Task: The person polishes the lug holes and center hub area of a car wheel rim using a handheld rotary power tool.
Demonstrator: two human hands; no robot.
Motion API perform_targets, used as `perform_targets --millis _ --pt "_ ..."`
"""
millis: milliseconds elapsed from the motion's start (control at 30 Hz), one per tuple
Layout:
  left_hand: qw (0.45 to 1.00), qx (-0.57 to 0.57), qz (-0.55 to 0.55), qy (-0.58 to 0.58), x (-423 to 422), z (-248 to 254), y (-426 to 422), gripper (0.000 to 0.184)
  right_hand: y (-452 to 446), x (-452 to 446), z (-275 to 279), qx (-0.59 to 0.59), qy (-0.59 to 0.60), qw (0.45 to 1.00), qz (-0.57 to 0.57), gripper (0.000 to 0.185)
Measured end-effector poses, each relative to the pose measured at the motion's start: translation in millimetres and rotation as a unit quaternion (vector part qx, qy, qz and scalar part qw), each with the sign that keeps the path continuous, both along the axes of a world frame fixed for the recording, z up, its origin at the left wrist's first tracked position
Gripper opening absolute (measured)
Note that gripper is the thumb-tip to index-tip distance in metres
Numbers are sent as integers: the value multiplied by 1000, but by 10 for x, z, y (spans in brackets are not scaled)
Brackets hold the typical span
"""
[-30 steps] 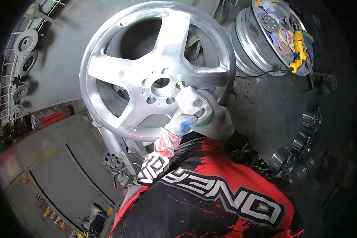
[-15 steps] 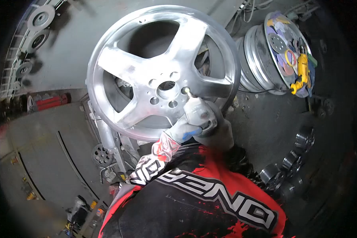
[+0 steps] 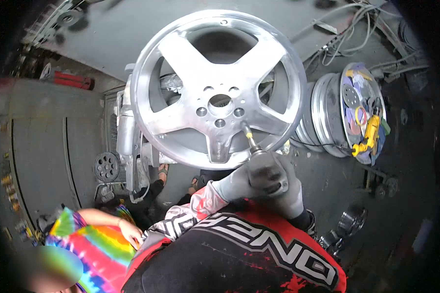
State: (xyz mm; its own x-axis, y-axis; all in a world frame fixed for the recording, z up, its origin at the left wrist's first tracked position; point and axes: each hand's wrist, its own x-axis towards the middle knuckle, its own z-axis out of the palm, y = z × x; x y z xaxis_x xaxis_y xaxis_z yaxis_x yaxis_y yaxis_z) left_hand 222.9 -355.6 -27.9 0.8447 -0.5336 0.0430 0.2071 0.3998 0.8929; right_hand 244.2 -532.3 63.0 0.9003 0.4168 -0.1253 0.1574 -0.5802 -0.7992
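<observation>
Your left hand (image 3: 234,185) and right hand (image 3: 291,193) have fingers closed round the power tool (image 3: 266,172); exact bend hidden. Wheel (image 3: 217,73) just beyond fingertips, contact unclear. Tool looks rigid, moderately heavy: grip body, fingers behind shaft (image 3: 250,135). Wheel likely stiff, heavy, slick; take it by the rim.

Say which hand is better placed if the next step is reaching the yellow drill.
The right hand, probably: the yellow drill lies on that side, and the left hand would have to cross over. Both hold the power tool.
</observation>
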Motion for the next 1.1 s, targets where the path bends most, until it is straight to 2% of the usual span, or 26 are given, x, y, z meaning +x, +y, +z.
perform_targets --millis 67,133,200,267,300,333,367,400,433,467,500,533,633,667,700,733,767,800,867,900,1000,1067,1100 --pt "987 -99 -28 125 -86 14 -185 50 -147 -10 -57 40 7 999 17 92" --pt "994 -60 15 85 -220 191 -108 52 -202 -53 -49 72 18 997 29 95" --pt "994 32 50 93 -303 367 1 67 -220 -12 -43 76 -1 996 50 99" --pt "976 -127 95 152 -442 248 31 59 -249 16 -10 75 -12 995 72 103" --pt "969 -80 140 185 -545 134 111 54 -246 74 6 79 -58 992 78 101" --pt "953 -6 223 204 -619 348 211 42 -263 110 25 84 -105 987 81 99" --pt "923 91 313 203 -675 316 242 34 -379 127 -149 -14 27 996 89 90" --pt "877 183 400 194 -703 273 255 27 -464 195 -127 4 -103 984 145 77" --pt "839 216 469 173 -685 333 278 23 -515 245 -197 166 49 979 104 73" --pt "794 246 534 153 -657 410 314 19 -559 276 -309 319 200 924 59 70" --pt "793 230 554 106 -606 466 383 18 -558 291 -294 424 277 861 55 80" --pt "805 189 559 63 -556 535 424 23 -507 284 -202 533 283 787 126 95" --pt "836 157 523 -54 -472 714 538 38 -559 340 -425 616 390 661 177 109" --pt "851 138 503 -67 -463 791 548 42 -583 314 -497 627 384 652 186 110" --pt "866 112 483 -64 -470 795 571 52 -558 194 -399 617 379 674 144 103" --pt "868 145 469 -72 -509 727 615 55 -522 49 -310 606 373 695 102 97" --pt "858 192 472 -65 -562 581 646 52 -577 -39 -337 579 387 713 85 100" --pt "844 241 476 -57 -609 394 686 50 -517 -203 -270 553 339 760 38 87" --pt "836 306 454 -24 -714 -7 753 36 -516 -435 -201 420 235 876 -34 65" --pt "839 338 427 11 -756 -52 758 23 -393 -566 -53 364 194 908 -73 50" --pt "844 366 391 27 -813 -137 675 19 -439 -842 -77 193 31 978 -77 53" --pt "848 354 395 2 -806 -165 574 19 -429 -1025 -103 202 60 973 -96 57" --pt "852 312 420 -17 -779 -100 514 18 -419 -1086 -96 213 59 971 -87 59"
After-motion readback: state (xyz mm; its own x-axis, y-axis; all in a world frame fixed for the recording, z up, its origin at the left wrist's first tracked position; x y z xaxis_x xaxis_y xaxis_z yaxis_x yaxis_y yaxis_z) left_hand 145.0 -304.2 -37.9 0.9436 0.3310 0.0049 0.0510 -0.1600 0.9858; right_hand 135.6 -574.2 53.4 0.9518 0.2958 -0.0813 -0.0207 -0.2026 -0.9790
